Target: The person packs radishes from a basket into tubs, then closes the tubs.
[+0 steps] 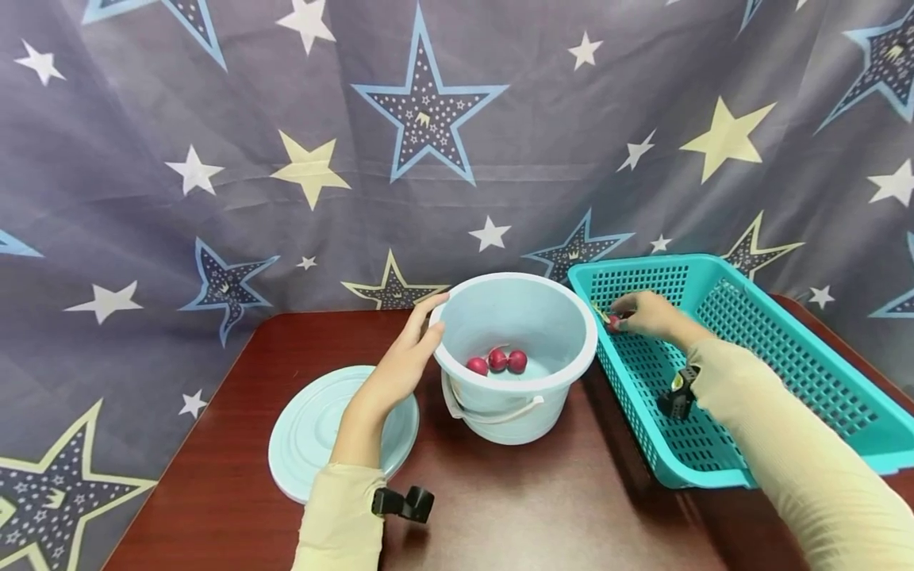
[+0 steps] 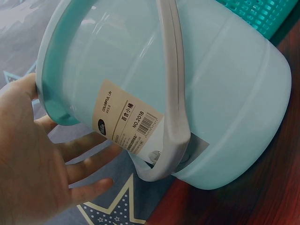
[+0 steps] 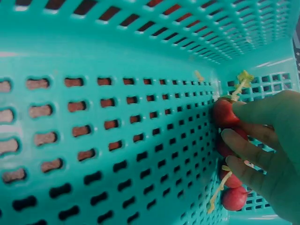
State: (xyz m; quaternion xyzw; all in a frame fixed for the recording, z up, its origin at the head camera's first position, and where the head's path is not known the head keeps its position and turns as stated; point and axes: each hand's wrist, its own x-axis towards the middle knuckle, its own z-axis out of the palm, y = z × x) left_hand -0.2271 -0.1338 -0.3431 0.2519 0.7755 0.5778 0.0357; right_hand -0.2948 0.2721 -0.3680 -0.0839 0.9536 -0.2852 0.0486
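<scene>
My left hand touches the left rim of a pale blue bucket, its fingers spread and fairly straight along the outside in the left wrist view. Red radishes lie together on the bucket's floor. Inside a teal plastic basket, my right hand reaches to the far left corner. Its thumb and fingers pinch a radish with a short leafy stem. More radishes lie beside it, under and next to the fingers. The palm side of the right hand is partly hidden.
A round pale blue lid lies on the dark red table, left of the bucket. The bucket's handle hangs down its side, near a paper label. A star-patterned cloth hangs behind the table.
</scene>
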